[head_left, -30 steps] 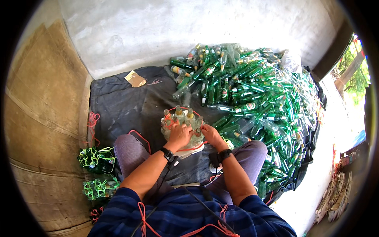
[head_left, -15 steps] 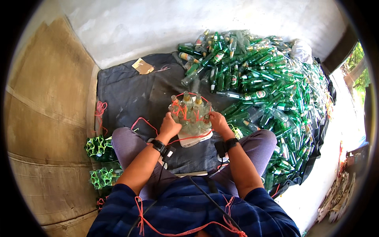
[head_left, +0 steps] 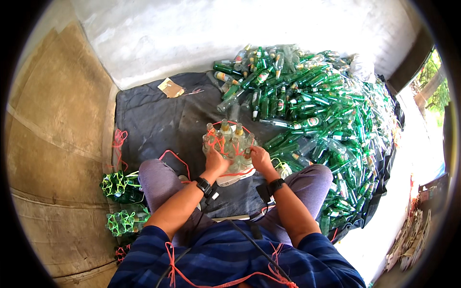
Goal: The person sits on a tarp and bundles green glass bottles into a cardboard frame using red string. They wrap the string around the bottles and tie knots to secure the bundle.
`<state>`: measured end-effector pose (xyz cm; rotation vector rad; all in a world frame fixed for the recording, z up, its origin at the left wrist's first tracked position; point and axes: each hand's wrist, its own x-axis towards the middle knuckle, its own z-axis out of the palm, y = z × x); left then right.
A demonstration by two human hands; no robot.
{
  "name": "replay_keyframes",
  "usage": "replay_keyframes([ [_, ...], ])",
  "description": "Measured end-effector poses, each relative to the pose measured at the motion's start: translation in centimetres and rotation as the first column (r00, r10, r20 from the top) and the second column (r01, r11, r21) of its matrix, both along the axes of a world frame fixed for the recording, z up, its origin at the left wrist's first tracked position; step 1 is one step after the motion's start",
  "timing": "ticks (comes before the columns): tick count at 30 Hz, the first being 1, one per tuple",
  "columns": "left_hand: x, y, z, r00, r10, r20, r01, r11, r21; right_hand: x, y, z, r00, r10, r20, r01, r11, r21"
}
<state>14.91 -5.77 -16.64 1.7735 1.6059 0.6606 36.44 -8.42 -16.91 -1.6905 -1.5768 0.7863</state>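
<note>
A cluster of clear glass bottles [head_left: 234,129] stands upright in front of me, red plastic string [head_left: 214,142] looped around and between the necks. It rests on a pale, flat slab [head_left: 235,178]. My left hand [head_left: 217,163] is closed at the front left of the cluster, its fingers on the string against the bottles. At the front right, my right hand [head_left: 260,159] pinches the string beside a bottle neck. The fingertips of both hands are partly hidden. A loose length of the string trails left past my knee.
A large heap of mostly green bottles [head_left: 312,105] covers the right side of the dark sheet [head_left: 149,113]. Bottle bundles tied with green string [head_left: 126,222] stand left by the brown panel [head_left: 62,144]. A cardboard piece [head_left: 171,88] lies near the white wall.
My left hand has moved right, from the cluster's left side to its front. My right hand has come slightly nearer to me and left. The view has tilted a little.
</note>
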Motion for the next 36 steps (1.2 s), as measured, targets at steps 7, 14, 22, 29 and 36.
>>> replay_keyframes([
  [7, -4.7, 7.9, -1.9, 0.969, -0.181, -0.169, 0.180, 0.983, -0.024, -6.0, -3.9, -2.4, 0.995, -0.026, -0.092, 0.029, 0.999, 0.032],
  [14, -4.3, 7.1, -0.9, 0.971, -0.025, -0.237, 0.037, 0.998, 0.045, -7.3, -3.2, -2.6, 0.997, -0.071, -0.042, 0.079, 0.972, 0.223],
  [22, -3.0, 1.9, 5.8, 0.956, -0.065, -0.286, 0.156, 0.938, 0.309, -6.5, -3.3, -2.6, 0.999, -0.019, 0.037, 0.009, 0.970, 0.243],
  [29, -1.3, 0.1, 4.1, 0.803, -0.443, -0.399, 0.588, 0.698, 0.409, -6.7, -3.2, -2.0, 0.999, -0.022, 0.034, 0.016, 0.987, 0.160],
  [36, -0.8, -0.4, 3.9, 0.816, -0.385, -0.431, 0.565, 0.691, 0.452, -5.0, -3.0, -2.4, 0.986, 0.095, 0.140, -0.119, 0.978, 0.173],
])
